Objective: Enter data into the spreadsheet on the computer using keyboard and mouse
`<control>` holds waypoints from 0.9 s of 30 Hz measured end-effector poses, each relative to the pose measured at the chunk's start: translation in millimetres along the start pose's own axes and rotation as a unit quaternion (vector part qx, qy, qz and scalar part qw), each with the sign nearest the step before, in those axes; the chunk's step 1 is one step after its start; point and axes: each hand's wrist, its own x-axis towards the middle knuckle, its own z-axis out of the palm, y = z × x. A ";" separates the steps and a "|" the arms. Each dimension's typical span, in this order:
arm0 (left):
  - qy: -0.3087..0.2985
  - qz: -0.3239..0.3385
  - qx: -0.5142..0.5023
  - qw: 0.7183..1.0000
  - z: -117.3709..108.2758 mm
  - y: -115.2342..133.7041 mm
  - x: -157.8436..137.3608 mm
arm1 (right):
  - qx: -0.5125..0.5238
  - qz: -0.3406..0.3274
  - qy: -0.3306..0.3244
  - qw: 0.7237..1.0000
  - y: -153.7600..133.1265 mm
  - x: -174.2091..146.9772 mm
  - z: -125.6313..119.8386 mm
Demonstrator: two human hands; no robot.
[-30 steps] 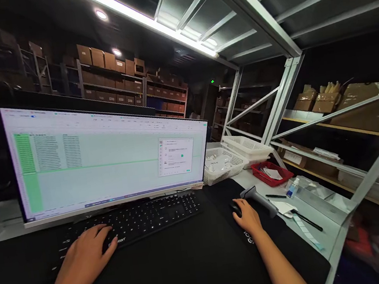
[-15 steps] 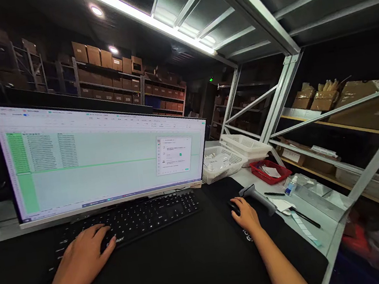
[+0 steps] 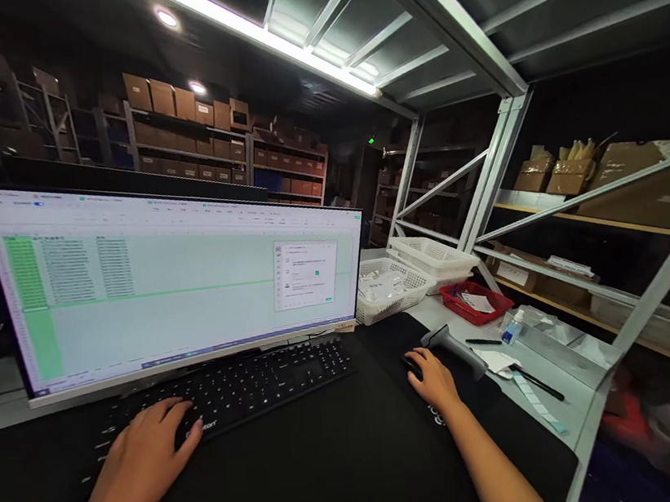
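Observation:
My left hand (image 3: 142,449) lies over the left end of a black keyboard (image 3: 278,380), fingers stretched out and the thumb apart. My right hand (image 3: 431,378) is wrapped over a black computer mouse (image 3: 413,367), mostly hidden beneath the fingers, on a black desk mat (image 3: 316,484). Behind the keyboard stands a wide monitor (image 3: 190,278), showing a spreadsheet with a green column and a small chat-like window at right. A grey handheld barcode scanner (image 3: 456,350) lies just right of the mouse.
White plastic baskets (image 3: 390,297) and a red basket (image 3: 478,304) sit right of the monitor. A small bottle (image 3: 513,326), a black pen (image 3: 538,383) and paper strips lie on the desk's right side. A metal shelf frame (image 3: 472,192) rises there; boxes (image 3: 167,100) fill shelves behind.
The view has shifted very slightly, so the monitor appears a little further left. Both hands stay in place on the keyboard and mouse.

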 end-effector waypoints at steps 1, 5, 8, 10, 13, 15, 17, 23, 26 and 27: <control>-0.001 0.000 -0.001 1.000 -1.1 0.0 0.5 | 0.001 -0.001 0.000 1.000 -0.2 -0.1 -0.1; -0.013 0.000 -0.001 1.000 -5.6 3.2 1.6 | 0.001 -0.002 0.000 1.000 -0.3 -0.4 0.0; -0.015 -0.006 0.005 1.000 -6.7 6.0 0.9 | 0.000 -0.006 0.008 1.000 0.2 -0.5 0.8; -0.013 -0.006 0.006 1.000 -5.4 5.8 0.0 | 0.002 -0.007 0.015 1.000 1.0 -0.3 1.7; -0.015 -0.001 0.002 1.000 -2.1 2.8 -0.7 | 0.008 -0.006 0.016 1.000 2.8 0.1 3.2; -0.016 -0.002 0.002 1.000 -1.1 1.1 -0.5 | 0.016 -0.007 0.017 1.000 4.0 0.5 3.9; -0.018 -0.002 0.006 1.000 -2.1 1.1 -0.4 | 0.019 -0.002 0.019 1.000 4.7 1.0 4.1; -0.024 0.001 0.016 1.000 -10.5 8.0 -1.4 | 0.015 0.003 0.024 1.000 3.2 1.8 4.4; -0.019 -0.001 0.022 1.000 -11.1 9.3 -1.4 | 0.015 0.004 0.029 0.999 4.4 2.0 5.8; -0.019 -0.001 0.024 1.000 -10.9 9.4 -1.1 | 0.016 0.005 0.029 0.999 5.4 2.3 6.0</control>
